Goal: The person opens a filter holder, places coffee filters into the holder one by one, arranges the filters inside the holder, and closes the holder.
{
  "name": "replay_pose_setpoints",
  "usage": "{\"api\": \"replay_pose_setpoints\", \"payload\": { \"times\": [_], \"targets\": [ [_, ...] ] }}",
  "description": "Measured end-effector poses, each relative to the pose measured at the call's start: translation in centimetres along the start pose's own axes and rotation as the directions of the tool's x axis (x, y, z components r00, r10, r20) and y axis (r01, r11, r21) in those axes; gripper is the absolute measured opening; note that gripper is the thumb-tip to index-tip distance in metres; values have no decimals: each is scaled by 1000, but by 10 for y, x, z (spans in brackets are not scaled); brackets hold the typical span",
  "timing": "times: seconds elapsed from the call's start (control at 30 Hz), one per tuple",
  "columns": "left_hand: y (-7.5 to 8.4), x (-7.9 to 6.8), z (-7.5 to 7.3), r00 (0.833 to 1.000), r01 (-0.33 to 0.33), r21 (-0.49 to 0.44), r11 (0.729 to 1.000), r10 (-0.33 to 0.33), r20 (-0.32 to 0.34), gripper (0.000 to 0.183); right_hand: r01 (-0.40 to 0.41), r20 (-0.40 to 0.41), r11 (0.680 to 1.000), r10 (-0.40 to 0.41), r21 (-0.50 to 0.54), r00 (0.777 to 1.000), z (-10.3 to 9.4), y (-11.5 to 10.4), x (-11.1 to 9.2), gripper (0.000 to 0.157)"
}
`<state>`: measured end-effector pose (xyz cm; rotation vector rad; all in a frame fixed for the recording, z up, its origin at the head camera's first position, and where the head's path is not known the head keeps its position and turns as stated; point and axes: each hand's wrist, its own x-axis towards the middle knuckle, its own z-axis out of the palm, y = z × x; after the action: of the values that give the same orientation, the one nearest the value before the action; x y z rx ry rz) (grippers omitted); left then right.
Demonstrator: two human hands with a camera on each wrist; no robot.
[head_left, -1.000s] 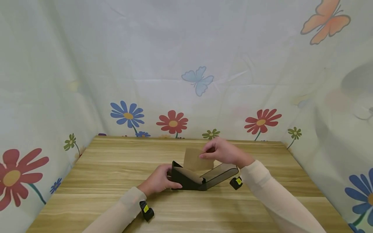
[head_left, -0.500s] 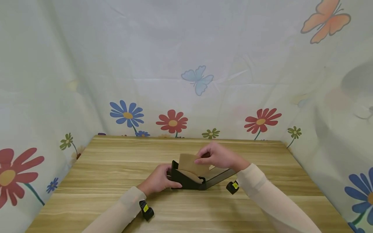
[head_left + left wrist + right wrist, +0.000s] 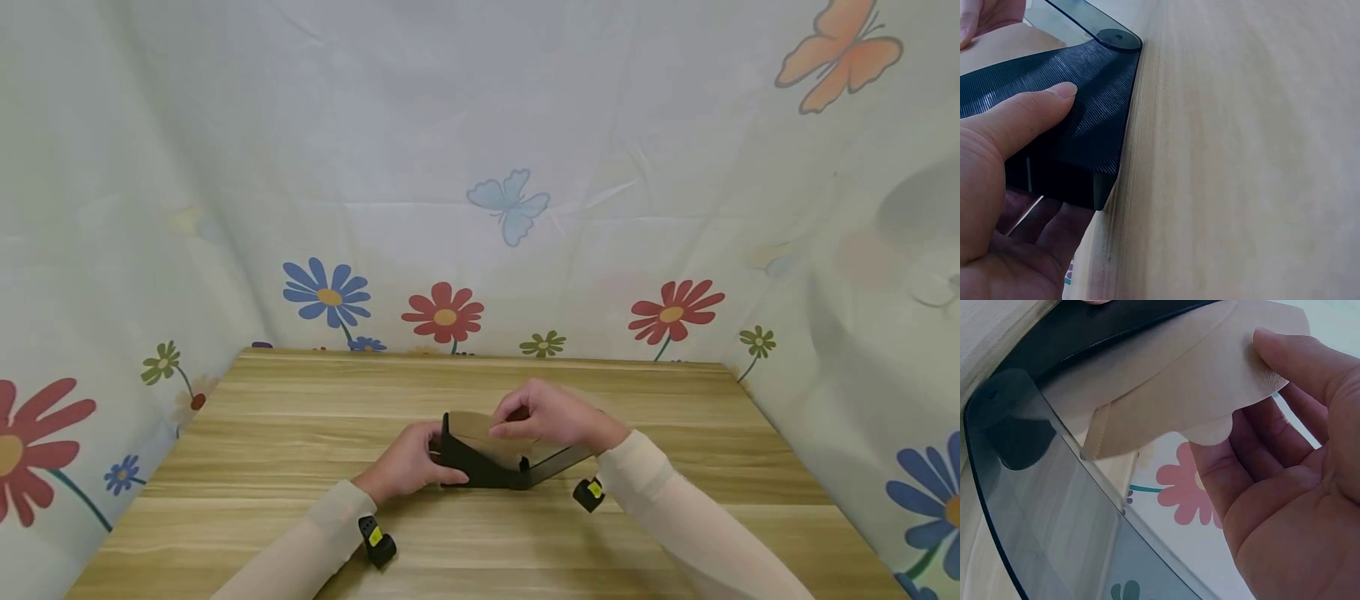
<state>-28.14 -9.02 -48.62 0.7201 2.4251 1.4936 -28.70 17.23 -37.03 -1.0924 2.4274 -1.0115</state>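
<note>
Printed fabric (image 3: 480,100) hangs beyond the bench (image 3: 315,400), on which the black case (image 3: 480,469) rests. Left grip (image 3: 408,462): clamped on one end of the black case, thumb against the ribbed near wall, fingers on the opposite side. Right grip (image 3: 555,417): thumb and fingers together, pinching a curved brown sheet (image 3: 1210,381) at the open top of the black case. Step in hand, as judged: seating the brown sheet inside the black case. The next move calls for aligning the sheet with the case walls and lowering it evenly, with the case held steady. How deep the sheet sits cannot be told. A second brown layer (image 3: 1141,362) lies between the sheet and the black case's wall; snagging on it is a possible fault. The transparent lid (image 3: 1054,487) extends, open, from the black case's hinged end beneath the right grip and limits clearance there.
</note>
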Motion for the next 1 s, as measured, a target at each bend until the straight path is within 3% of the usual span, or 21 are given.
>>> {"api": "replay_pose_setpoints", "payload": {
  "times": [0.3, 0.6, 1.0],
  "targets": [
    [0, 1, -1, 1000, -4, 2, 1000, 4, 3, 42, -4, -8, 1000, 4, -11, 1000, -1, -2, 1, 9],
    [-1, 2, -1, 1000, -4, 0, 1000, 4, 7, 41, 58, -17, 997, -58, -49, 998, -5, -9, 4, 8],
    [-1, 1, -1, 1000, -1, -9, 1000, 1, 13, 42, 30, 19, 999, -30, -26, 999, 4, -1, 5, 8]
  ]
}}
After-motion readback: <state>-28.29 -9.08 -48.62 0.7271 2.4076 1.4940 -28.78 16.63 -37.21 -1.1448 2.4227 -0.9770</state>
